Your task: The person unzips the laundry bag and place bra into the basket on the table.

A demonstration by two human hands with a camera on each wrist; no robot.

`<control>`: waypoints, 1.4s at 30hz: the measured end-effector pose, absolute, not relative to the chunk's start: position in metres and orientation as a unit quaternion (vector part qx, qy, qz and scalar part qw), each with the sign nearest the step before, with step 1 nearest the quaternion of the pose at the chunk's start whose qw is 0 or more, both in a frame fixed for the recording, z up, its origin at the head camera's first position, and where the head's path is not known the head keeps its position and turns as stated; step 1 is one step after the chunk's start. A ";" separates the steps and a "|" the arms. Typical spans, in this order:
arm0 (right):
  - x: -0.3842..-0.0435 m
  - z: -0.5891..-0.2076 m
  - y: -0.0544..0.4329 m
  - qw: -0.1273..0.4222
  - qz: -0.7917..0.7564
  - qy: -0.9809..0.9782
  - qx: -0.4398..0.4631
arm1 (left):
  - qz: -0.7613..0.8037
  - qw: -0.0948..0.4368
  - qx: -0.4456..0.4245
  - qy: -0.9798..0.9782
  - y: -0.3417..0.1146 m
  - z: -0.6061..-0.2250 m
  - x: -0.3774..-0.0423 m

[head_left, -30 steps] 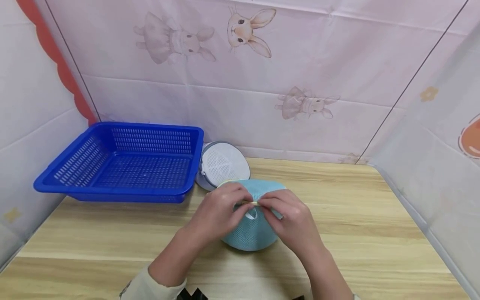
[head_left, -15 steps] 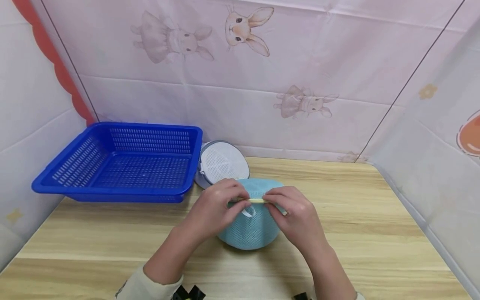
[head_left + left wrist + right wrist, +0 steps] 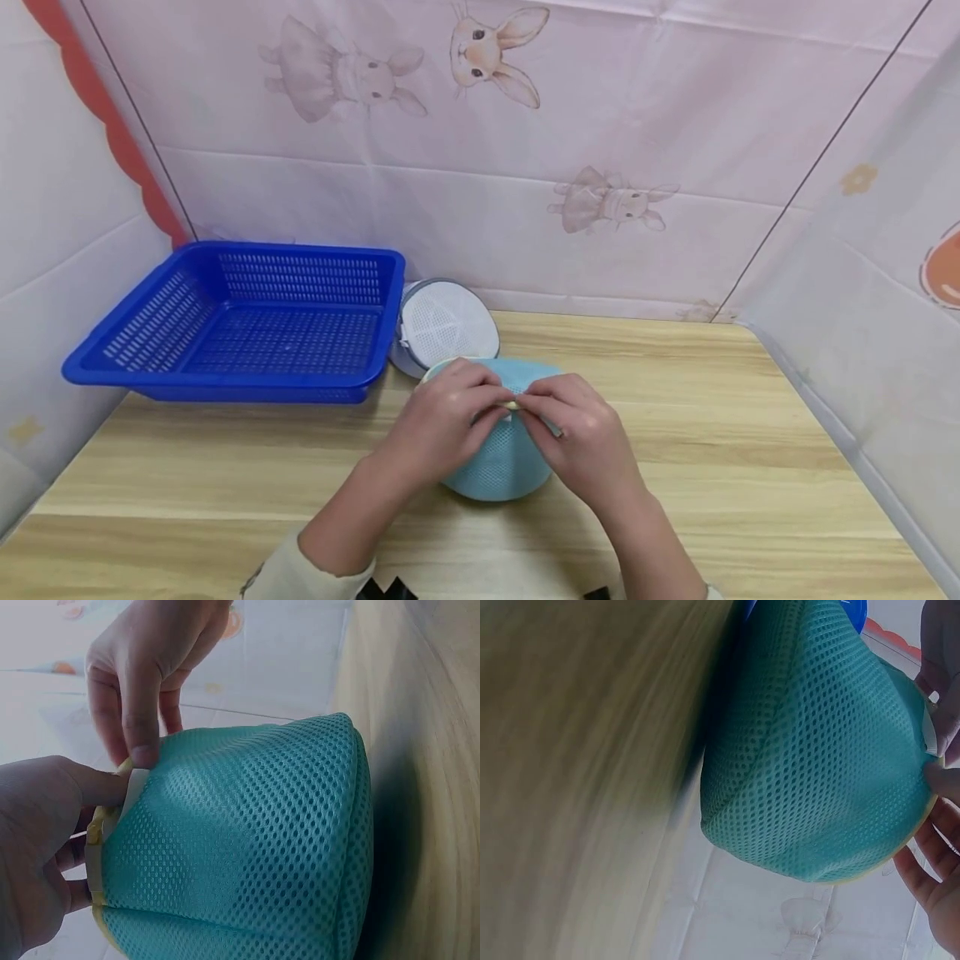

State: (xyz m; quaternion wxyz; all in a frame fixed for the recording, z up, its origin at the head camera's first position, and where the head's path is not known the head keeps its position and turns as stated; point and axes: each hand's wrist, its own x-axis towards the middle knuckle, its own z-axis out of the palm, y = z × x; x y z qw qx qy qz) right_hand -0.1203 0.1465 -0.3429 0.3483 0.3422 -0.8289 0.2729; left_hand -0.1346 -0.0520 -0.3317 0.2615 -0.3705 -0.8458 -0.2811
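A teal mesh laundry bag (image 3: 495, 467) with yellow trim stands on the table, bulged out and rounded. My left hand (image 3: 450, 417) pinches the yellow trim at its top between thumb and fingers. Close beside it, my right hand (image 3: 581, 429) pinches the same trim, the fingertips of both hands nearly meeting. In the left wrist view a white strap (image 3: 135, 789) lies at the left thumb, against the mesh (image 3: 232, 825). The right wrist view has the right thumb and fingers (image 3: 922, 874) at the yellow edge. What is inside the bag cannot be seen.
A blue plastic basket (image 3: 232, 387) with slotted walls stands at the back left of the wooden table (image 3: 750, 467). Between it and the teal bag sits a white mesh bag with grey trim (image 3: 450, 321), near the rabbit-printed back wall (image 3: 465, 192).
Half a second ago the hands were spread wider along the yellow trim; now they are close together again. The white loop, visible before, is now mostly hidden by the left hand.
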 end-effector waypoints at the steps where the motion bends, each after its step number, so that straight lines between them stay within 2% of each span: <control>1: -0.120 -0.343 0.146 0.348 0.275 -0.828 0.343 | -0.282 0.263 -0.370 -0.845 -0.052 -0.332 -0.135; 20: -0.123 -0.338 0.163 0.317 0.275 -0.849 0.321 | -0.329 0.279 -0.387 -0.815 -0.058 -0.328 -0.139; 32: -0.125 -0.341 0.166 0.334 0.224 -0.861 0.310 | -0.328 0.233 -0.373 -0.836 -0.059 -0.327 -0.136; 42: -0.123 -0.340 0.160 0.329 0.241 -0.851 0.329 | -0.308 0.247 -0.388 -0.833 -0.050 -0.329 -0.131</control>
